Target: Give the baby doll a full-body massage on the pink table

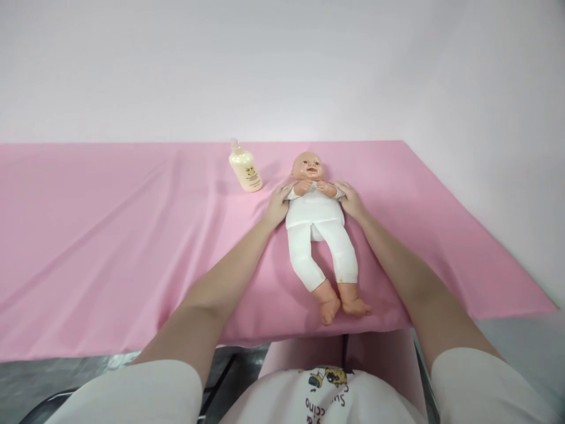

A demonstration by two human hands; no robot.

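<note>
A baby doll (315, 206) lies face up on the pink cloth, its head toward the wall and its bare feet toward me. Its body and legs are white, and both its small hands rest on its chest. From the left side, my left hand (278, 205) holds the doll at its upper arm, fingers pointing toward its shoulder. My right hand (352, 200) grips the opposite arm in the same way. Parts of my fingertips are hidden against the doll's arms.
A cream-coloured bottle (246, 171) with a clear top lies or leans left of the doll's head. The pink cloth (110, 235) has folds on the left and covers the table to its edges. Behind stands a white wall (265, 70).
</note>
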